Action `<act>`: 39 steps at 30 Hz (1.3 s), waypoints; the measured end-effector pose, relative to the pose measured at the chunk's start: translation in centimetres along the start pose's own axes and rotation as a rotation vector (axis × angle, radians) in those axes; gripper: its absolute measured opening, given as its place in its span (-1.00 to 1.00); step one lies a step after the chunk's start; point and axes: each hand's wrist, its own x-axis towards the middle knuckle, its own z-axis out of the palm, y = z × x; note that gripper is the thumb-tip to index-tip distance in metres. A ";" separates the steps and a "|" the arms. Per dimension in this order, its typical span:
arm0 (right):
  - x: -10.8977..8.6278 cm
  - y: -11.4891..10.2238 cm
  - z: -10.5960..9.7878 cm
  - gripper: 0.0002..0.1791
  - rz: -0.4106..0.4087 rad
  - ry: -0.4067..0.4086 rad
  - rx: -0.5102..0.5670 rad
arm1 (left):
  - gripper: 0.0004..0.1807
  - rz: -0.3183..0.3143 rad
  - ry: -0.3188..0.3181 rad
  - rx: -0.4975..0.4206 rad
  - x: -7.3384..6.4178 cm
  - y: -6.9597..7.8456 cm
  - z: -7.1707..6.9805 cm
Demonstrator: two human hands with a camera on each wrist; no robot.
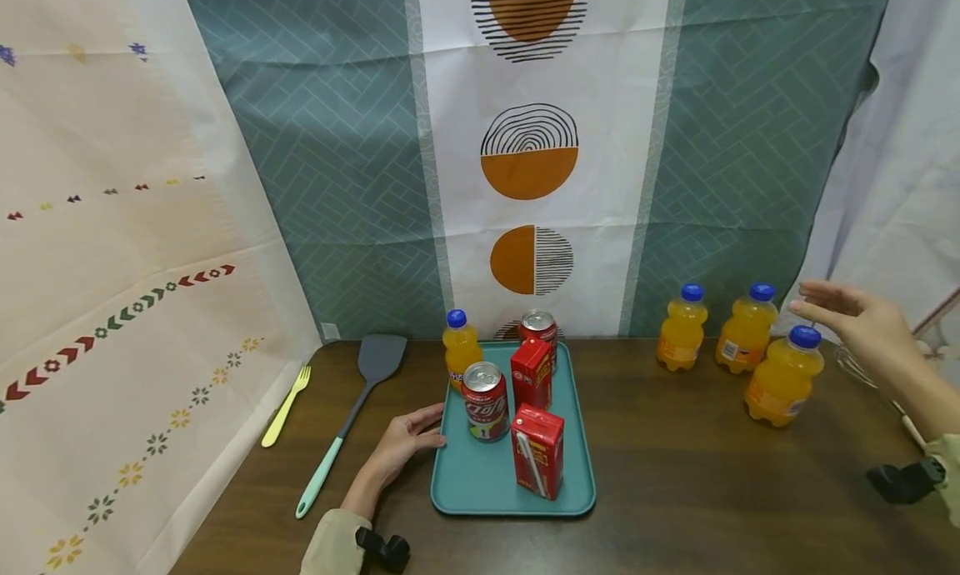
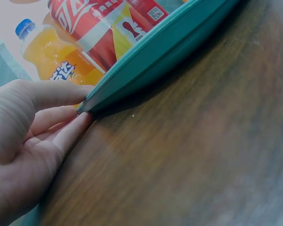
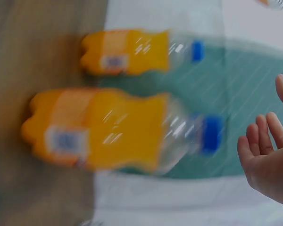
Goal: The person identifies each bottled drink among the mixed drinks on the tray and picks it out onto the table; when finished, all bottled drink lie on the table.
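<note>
My left hand (image 1: 406, 443) pinches the left rim of a teal tray (image 1: 465, 496), thumb and fingertips at its edge in the left wrist view. On the tray stand an orange soda bottle (image 1: 461, 347) with a blue cap, a red soda can (image 1: 486, 408), a second can (image 1: 537, 325) behind, and two red drink cartons (image 1: 532, 375), the front carton (image 1: 537, 454) with a straw on its side. My right hand (image 1: 862, 321) is raised with nothing in it, fingers apart from the thumb. Below and left of it is the nearest of three orange soda bottles (image 1: 785, 379).
Two more orange soda bottles, one at left (image 1: 682, 329) and one in the middle (image 1: 746, 329), stand at the table's back right. A grey spatula (image 1: 352, 412) with a mint handle and a yellow fork (image 1: 287, 407) lie left of the tray. Cloth hangings (image 1: 360, 183) rise behind the wooden table (image 1: 660, 483).
</note>
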 end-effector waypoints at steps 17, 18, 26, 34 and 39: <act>2.3 -15.7 15.2 -0.45 -0.355 -0.322 0.188 | -0.32 0.029 -0.004 -0.001 0.3 0.1 -0.2; 2.4 -16.2 16.2 -0.46 -0.383 -0.339 0.193 | -0.31 0.027 -0.005 -0.002 0.2 0.0 -0.1; 2.5 -19.2 21.6 -0.49 -0.461 -0.404 0.203 | -0.31 0.018 -0.014 0.001 0.1 -0.1 0.0; 2.6 -21.2 25.2 -0.54 -0.506 -0.456 0.146 | -0.32 0.015 -0.020 0.013 0.2 0.2 -0.3; 2.7 -22.0 27.2 -0.51 -0.515 -0.513 0.123 | -0.31 0.013 -0.024 0.010 -0.1 0.1 -0.2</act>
